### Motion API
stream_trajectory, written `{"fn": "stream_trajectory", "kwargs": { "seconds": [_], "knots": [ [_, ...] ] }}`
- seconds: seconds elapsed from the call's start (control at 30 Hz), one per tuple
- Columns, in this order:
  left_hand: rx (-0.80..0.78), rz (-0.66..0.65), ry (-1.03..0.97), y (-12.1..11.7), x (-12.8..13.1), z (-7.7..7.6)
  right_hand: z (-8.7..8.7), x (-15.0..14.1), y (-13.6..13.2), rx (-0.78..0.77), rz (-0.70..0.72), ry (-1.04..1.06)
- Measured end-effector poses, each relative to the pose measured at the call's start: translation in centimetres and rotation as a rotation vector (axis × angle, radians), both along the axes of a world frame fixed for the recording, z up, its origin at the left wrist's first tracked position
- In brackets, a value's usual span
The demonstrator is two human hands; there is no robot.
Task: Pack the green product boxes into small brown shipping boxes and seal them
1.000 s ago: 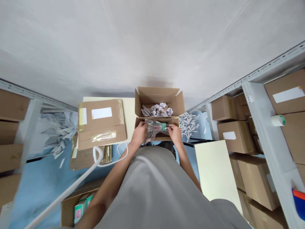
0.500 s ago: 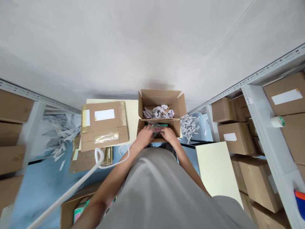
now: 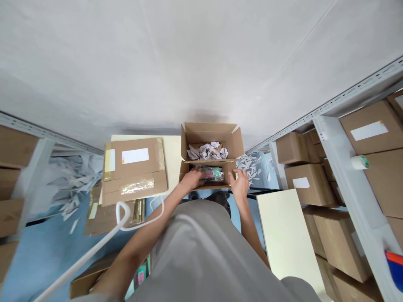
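Note:
A small open cardboard box (image 3: 186, 168) stands right in front of me. In it lies a green and pink package (image 3: 211, 173) in shiny clear plastic. My left hand (image 3: 192, 179) reaches over the box's near left side, its fingers closed about the package's left end; the fingertips are partly hidden and blurred. At the box's right side is my right hand (image 3: 239, 184), fingers apart and nothing held. Directly behind stands a second open box (image 3: 210, 128), with crumpled printed paper (image 3: 209, 151) inside.
To the left, a flattened taped carton (image 3: 135, 167) lies on the pale table (image 3: 173, 147). A white curved tube (image 3: 91, 256) crosses the lower left. Shelves of cartons (image 3: 308, 184) stand at right, beside another pale tabletop (image 3: 289, 230). Paper strips (image 3: 250, 165) lie beyond the box.
My right hand has let go of the package and moved right to the box's side. The package now shows more fully inside the box. My left hand stays at its left end.

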State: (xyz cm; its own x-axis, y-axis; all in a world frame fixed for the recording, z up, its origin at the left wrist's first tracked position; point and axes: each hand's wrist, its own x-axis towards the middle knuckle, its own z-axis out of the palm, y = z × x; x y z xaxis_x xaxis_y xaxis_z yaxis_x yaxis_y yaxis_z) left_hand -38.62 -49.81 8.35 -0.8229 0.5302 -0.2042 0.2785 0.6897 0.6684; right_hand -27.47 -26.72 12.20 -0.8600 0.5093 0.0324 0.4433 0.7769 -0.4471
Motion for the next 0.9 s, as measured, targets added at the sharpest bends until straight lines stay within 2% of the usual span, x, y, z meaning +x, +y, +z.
{"fn": "stream_trajectory", "kwargs": {
  "seconds": [0.07,0.1,0.2,0.27,0.33,0.5,0.63,0.77,0.9],
  "knots": [
    [0.027,0.028,0.059,-1.7,0.5,1.1,-0.2,0.1,1.1,0.011,-0.107,0.030],
    [0.028,0.090,0.098,-2.6,0.9,1.6,-0.4,0.0,1.5,0.003,-0.140,0.037],
    [-0.008,0.383,0.152,-4.9,1.9,2.7,-1.1,-0.6,2.2,-0.066,-0.179,0.012],
    [-0.034,0.536,0.102,-6.0,2.4,3.0,-1.4,-1.2,2.2,-0.116,-0.180,-0.034],
    [-0.041,0.617,0.018,-6.6,2.7,2.8,-1.5,-1.6,1.9,-0.148,-0.173,-0.076],
    [-0.037,0.603,-0.065,-7.1,3.1,2.2,-1.4,-1.7,1.4,-0.151,-0.136,-0.093],
    [-0.047,0.598,-0.051,-7.1,3.6,2.3,-1.5,-0.1,1.4,-0.171,-0.149,-0.061],
    [-0.021,0.537,-0.024,-6.1,4.6,2.9,-1.5,3.6,1.7,-0.211,-0.224,-0.005],
    [0.061,0.331,-0.017,-3.5,5.2,3.3,-0.8,9.0,2.5,-0.217,-0.396,-0.004]
  ]
}}
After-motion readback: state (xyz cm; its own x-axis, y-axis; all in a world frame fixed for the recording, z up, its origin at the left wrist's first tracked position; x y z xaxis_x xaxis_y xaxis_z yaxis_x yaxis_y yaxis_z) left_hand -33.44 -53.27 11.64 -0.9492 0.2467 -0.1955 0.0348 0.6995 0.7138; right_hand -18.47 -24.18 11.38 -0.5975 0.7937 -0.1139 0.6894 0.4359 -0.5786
